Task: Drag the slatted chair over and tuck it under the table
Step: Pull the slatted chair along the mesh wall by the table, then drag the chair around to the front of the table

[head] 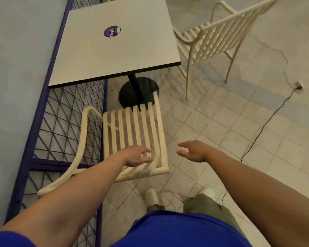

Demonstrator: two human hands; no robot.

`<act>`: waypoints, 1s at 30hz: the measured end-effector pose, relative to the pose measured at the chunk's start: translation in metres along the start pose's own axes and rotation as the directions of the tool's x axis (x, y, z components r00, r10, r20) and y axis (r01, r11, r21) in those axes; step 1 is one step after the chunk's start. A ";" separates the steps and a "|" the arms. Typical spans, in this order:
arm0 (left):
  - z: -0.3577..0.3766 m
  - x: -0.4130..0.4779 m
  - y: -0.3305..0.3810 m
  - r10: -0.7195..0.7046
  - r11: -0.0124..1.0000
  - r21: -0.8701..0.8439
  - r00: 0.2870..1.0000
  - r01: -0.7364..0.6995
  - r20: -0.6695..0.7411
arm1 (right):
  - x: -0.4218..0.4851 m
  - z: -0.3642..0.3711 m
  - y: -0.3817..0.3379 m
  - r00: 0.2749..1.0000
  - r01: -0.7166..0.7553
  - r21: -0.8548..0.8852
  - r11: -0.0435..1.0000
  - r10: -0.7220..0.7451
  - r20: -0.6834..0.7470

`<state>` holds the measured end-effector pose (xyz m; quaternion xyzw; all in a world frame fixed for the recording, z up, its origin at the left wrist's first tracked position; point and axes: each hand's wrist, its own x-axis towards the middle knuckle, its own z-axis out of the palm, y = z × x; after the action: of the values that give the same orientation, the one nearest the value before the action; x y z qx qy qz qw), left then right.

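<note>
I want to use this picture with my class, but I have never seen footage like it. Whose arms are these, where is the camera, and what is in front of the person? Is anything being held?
There is no machine here. The camera is worn on a person's head, looking forward and down, so you see their own two bare arms, blue top and shoes.

In front stands a cream slatted chair, its seat facing a square grey table with a round purple sticker and a black round base. A second slatted chair stands at the table's right side. A purple mesh fence runs along the left.

The left hand is over the chair's back edge, fingers spread. The right hand is open beside the chair. Neither holds anything.
</note>
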<state>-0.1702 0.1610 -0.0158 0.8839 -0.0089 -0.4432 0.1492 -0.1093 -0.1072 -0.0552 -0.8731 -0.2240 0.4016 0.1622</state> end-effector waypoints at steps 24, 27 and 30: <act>-0.091 0.170 0.242 0.133 0.990 -0.046 0.991 -0.132 0.021 | -0.014 -0.159 0.217 0.991 -0.134 -0.006 0.991 0.133 -0.030; -0.124 0.211 0.248 0.117 0.993 -0.016 0.993 -0.117 0.008 | 0.018 -0.198 0.235 0.989 -0.141 -0.031 0.990 0.139 -0.039; -0.169 0.246 0.255 0.109 0.993 -0.040 0.994 -0.109 -0.010 | 0.050 -0.241 0.251 0.986 -0.160 -0.032 0.987 0.158 -0.043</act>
<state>0.1420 -0.0763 -0.0437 0.8807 -0.0478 -0.4308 0.1910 0.1711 -0.3191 -0.0524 -0.8988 -0.1573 0.3914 0.1190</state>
